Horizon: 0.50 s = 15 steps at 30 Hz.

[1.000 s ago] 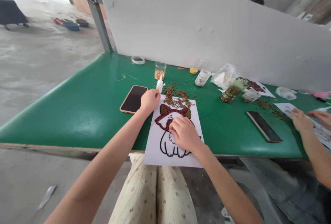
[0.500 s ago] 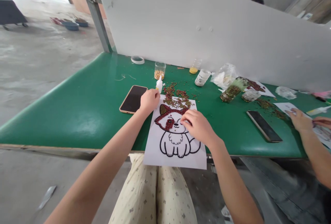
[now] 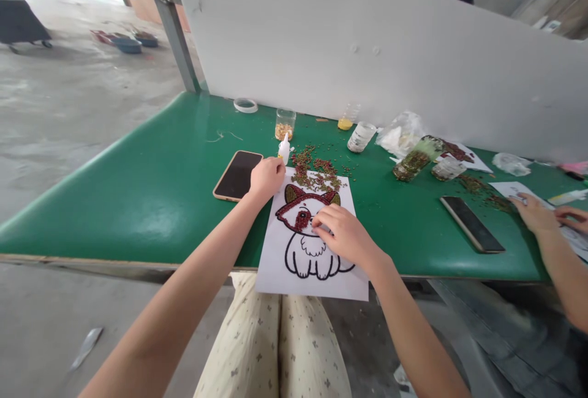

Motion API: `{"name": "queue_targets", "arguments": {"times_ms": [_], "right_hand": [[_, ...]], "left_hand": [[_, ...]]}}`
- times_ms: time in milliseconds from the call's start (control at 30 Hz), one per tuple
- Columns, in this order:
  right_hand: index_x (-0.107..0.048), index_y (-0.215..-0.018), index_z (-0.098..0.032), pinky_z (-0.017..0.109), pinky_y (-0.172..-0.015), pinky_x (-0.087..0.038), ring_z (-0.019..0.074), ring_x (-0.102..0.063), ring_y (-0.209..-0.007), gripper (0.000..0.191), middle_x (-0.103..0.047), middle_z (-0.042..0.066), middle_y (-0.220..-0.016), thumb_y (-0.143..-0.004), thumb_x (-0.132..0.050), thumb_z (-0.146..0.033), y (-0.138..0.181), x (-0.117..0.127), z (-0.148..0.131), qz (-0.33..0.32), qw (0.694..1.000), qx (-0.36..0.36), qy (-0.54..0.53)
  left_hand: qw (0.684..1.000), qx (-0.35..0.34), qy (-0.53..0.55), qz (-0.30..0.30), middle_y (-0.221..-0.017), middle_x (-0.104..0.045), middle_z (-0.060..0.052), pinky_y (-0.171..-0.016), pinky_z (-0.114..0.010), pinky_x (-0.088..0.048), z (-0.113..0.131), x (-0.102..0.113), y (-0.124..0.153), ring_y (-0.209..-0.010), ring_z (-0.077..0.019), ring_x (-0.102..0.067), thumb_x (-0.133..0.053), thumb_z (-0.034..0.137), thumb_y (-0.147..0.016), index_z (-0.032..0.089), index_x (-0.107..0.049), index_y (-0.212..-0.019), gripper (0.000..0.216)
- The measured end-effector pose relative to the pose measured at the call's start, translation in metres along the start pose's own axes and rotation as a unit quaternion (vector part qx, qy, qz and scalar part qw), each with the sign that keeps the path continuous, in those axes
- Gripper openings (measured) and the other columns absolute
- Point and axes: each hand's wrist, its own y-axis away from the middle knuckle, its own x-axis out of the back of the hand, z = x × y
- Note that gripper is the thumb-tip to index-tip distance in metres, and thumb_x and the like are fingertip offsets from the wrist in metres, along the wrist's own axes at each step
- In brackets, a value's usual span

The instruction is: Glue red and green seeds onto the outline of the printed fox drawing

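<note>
A sheet of paper point(image 3: 275, 272) with a cartoon raccoon-like animal lies over the table's front edge. Dark red and green seeds fill its ears, its brow and one eye patch. My right hand point(image 3: 342, 229) is above the animal's muzzle, thumb and fingertips pinched together; whatever is between them is too small to make out. At the sheet's upper left corner, my left hand point(image 3: 269, 176) is closed around the lower part of a white glue bottle point(image 3: 285, 148), its nozzle upward. Loose mixed seeds point(image 3: 316, 168) are scattered over the sheet's top edge and the table.
A phone point(image 3: 236, 176) lies left of my left hand. Behind stand a cup of yellowish pieces point(image 3: 285, 125) and a whitish cup point(image 3: 361, 137). To the right are a tipped seed jar point(image 3: 417, 158), another phone point(image 3: 472, 225) and another person's hands point(image 3: 537, 211) at their own sheet.
My right hand has moved slightly left and down across the animal's face, now covering its nose and mouth. My left hand stays in place at the bottle.
</note>
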Motion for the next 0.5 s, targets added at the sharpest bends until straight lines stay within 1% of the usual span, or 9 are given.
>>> {"name": "queue_targets", "arguments": {"times_ms": [233, 400, 500], "right_hand": [[-0.053, -0.078, -0.019, 0.032, -0.076, -0.043, 0.018, -0.051, -0.084, 0.014, -0.059, 0.003, -0.083, -0.088, -0.048, -0.011, -0.0025, -0.0012, -0.0037, -0.022, 1.0, 0.004, 0.016], [-0.049, -0.077, -0.018, 0.033, -0.073, -0.042, 0.0187, -0.048, -0.08, 0.015, -0.055, 0.005, -0.083, -0.087, -0.043, -0.009, -0.0057, -0.0022, -0.0058, -0.059, 0.996, -0.001, 0.069], [-0.046, -0.078, -0.019, 0.033, -0.073, -0.041, 0.0188, -0.046, -0.08, 0.016, -0.053, 0.005, -0.083, -0.086, -0.041, -0.006, -0.0062, -0.0041, -0.0055, -0.069, 0.994, 0.003, 0.085]], "left_hand": [[1.0, -0.002, -0.005, -0.001, -0.086, -0.07, -0.005, -0.063, -0.028, -0.036, -0.0006, -0.0007, 0.0001, -0.082, -0.019, -0.06, -0.039, 0.019, -0.083, 0.019, -0.064, -0.07, 0.028], [1.0, -0.008, -0.002, 0.003, -0.085, -0.07, -0.005, -0.061, -0.028, -0.034, -0.0009, -0.0013, -0.0004, -0.081, -0.0182, -0.059, -0.038, 0.02, -0.082, 0.019, -0.062, -0.069, 0.028], [1.0, -0.009, 0.001, 0.005, -0.085, -0.07, -0.005, -0.061, -0.029, -0.033, -0.0013, -0.0015, -0.0009, -0.08, -0.0182, -0.059, -0.038, 0.02, -0.082, 0.019, -0.061, -0.068, 0.027]]}}
